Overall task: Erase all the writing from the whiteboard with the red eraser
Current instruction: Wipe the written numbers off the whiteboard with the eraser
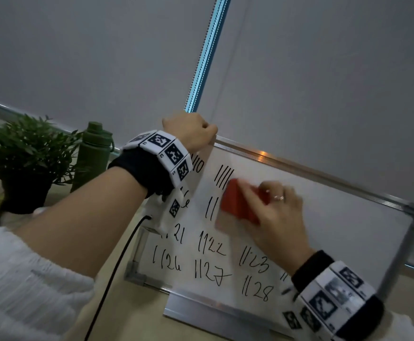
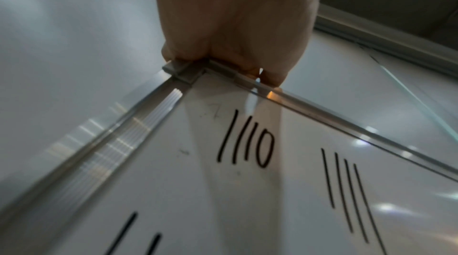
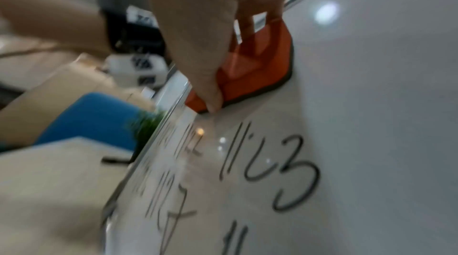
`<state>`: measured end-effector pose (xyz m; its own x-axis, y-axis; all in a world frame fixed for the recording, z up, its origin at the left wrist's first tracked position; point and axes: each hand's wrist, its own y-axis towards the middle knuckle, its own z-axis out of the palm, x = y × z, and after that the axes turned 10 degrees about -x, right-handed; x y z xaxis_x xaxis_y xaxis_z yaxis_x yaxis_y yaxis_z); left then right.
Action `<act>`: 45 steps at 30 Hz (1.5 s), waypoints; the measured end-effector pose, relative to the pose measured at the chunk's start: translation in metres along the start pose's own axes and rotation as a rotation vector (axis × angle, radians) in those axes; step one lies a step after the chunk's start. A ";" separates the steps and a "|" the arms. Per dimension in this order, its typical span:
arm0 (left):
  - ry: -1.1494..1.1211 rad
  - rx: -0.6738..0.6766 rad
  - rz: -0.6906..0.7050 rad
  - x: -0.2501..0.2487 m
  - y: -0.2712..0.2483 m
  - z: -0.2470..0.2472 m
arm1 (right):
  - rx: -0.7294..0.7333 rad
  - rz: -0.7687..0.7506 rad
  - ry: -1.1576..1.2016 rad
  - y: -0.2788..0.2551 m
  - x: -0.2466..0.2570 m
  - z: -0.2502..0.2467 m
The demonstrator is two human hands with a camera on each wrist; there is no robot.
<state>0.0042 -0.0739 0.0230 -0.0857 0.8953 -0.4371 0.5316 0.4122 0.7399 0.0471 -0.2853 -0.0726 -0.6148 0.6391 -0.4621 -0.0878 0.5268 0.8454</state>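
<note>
Red plastic, the eraser [image 1: 240, 201] lies flat against the whiteboard [image 1: 343, 217], pressed on its upper middle part. Its long axis runs slantwise across the board, from the strokes of writing [image 1: 224, 177] at its upper end down toward the lower right; in the right wrist view its dark felt edge meets the white surface. The right hand [image 1: 276, 210] grips the eraser from above, thumb along one side and fingers curled over the other, with a ring on one finger. The wrist is bent back and the forearm comes up from the board's lower right corner. The hand and eraser are blurred.

The left hand [image 1: 192, 132] is closed on the board's upper left corner, fingers wrapped over the metal frame [image 2: 158, 110] where the two rails meet. Its forearm reaches in from the left, sleeve pushed back.

Right of the eraser the board is bare white. Left of and below it black numbers stand in rows: 1110 beside the held corner, then 1122, 1123, 1127, 1128 lower down.

Left of the board stand a potted plant [image 1: 21, 146] and a green bottle [image 1: 93, 153].
</note>
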 end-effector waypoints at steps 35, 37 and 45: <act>-0.142 0.111 0.009 0.008 0.001 -0.011 | -0.025 0.022 -0.056 0.067 0.026 0.011; -0.159 0.150 0.026 0.011 0.001 -0.014 | -0.042 0.041 -0.049 0.058 0.037 0.016; -0.135 0.173 0.088 0.012 -0.005 -0.022 | 0.041 -0.182 -0.014 0.046 0.047 0.014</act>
<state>-0.0176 -0.0617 0.0253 0.0747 0.8907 -0.4484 0.6692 0.2885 0.6847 0.0251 -0.2234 -0.0589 -0.5806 0.5390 -0.6103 -0.1646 0.6564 0.7363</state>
